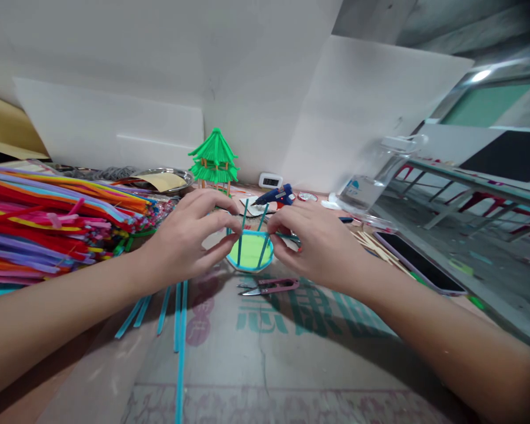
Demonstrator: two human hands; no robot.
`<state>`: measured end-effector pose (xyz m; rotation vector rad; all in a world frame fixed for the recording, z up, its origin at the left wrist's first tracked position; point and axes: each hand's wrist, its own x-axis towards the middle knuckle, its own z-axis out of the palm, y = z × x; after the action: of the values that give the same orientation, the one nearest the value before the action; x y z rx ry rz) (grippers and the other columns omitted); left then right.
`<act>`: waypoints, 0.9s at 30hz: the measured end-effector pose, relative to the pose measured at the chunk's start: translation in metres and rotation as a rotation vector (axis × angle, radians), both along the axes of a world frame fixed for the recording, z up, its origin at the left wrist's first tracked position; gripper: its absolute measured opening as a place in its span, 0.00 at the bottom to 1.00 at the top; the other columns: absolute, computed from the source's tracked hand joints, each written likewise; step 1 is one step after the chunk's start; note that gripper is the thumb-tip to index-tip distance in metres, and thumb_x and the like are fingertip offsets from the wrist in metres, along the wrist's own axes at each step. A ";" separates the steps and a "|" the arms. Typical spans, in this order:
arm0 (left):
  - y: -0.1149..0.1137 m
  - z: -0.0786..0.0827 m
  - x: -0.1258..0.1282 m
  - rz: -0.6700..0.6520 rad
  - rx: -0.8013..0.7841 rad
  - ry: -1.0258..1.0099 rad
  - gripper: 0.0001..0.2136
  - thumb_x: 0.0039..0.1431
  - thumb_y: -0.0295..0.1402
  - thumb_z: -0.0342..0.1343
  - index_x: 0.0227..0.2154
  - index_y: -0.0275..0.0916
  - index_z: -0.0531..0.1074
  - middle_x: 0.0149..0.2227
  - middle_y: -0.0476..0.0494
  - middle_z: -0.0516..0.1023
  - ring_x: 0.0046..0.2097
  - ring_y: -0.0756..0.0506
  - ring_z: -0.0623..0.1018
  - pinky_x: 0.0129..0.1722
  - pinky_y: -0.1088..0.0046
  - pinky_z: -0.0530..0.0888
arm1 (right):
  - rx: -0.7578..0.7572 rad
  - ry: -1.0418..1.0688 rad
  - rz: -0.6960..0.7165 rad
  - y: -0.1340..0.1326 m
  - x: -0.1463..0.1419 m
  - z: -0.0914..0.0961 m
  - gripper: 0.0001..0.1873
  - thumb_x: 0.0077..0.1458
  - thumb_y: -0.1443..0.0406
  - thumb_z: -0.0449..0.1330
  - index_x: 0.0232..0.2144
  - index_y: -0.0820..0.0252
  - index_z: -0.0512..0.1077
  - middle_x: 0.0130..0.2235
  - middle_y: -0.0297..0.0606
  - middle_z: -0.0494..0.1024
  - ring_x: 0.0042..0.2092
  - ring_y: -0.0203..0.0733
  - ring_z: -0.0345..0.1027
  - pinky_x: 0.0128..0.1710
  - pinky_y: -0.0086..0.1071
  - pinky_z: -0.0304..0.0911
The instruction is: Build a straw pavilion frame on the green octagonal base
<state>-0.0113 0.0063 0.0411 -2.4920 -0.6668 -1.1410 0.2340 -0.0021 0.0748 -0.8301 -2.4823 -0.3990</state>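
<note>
Between my hands stands a small lime-green base point(248, 249) with a light blue rim and several upright teal posts point(242, 215). My left hand point(189, 235) is at its left side, thumb and forefinger pinched on a front post. At the right side my right hand point(309, 238) pinches another teal post, its thumb and forefinger close together. A dark thin piece shows by the right fingers, partly hidden. Just in front of the base lie pink-handled thread snips point(274, 287), blades pointing left.
Bundles of coloured pipe cleaners point(48, 224) fill the left side; light blue strips point(181, 330) lie nearer. Behind stand a green pagoda model point(215, 156), a blue glue gun point(276, 195) and a small digital clock point(270, 180). Rightward are a phone point(419, 262) and a clear plastic jug point(371, 174).
</note>
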 end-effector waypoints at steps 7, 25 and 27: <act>-0.002 0.000 -0.001 0.002 -0.013 0.006 0.08 0.62 0.28 0.58 0.44 0.41 0.72 0.48 0.41 0.74 0.54 0.40 0.73 0.57 0.54 0.70 | 0.181 0.007 0.005 0.003 -0.003 -0.011 0.06 0.56 0.72 0.53 0.31 0.59 0.68 0.31 0.40 0.77 0.34 0.45 0.65 0.36 0.37 0.54; -0.047 0.016 0.019 0.039 -0.090 -0.023 0.16 0.64 0.30 0.56 0.54 0.41 0.73 0.55 0.39 0.71 0.60 0.38 0.68 0.65 0.52 0.62 | 0.346 0.049 0.073 -0.021 -0.006 0.010 0.07 0.60 0.72 0.53 0.32 0.58 0.68 0.29 0.37 0.77 0.33 0.43 0.69 0.35 0.38 0.57; -0.049 0.015 0.020 0.016 -0.146 -0.051 0.15 0.65 0.30 0.57 0.53 0.40 0.73 0.54 0.40 0.72 0.59 0.40 0.69 0.63 0.55 0.63 | 0.352 0.049 0.076 -0.022 -0.006 0.010 0.07 0.60 0.72 0.53 0.32 0.59 0.69 0.29 0.37 0.77 0.33 0.43 0.69 0.35 0.38 0.57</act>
<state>0.0092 -0.0429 0.0558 -2.5794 -0.8105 -1.1938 0.2279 -0.0237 0.0845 -0.5917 -2.2960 -0.7522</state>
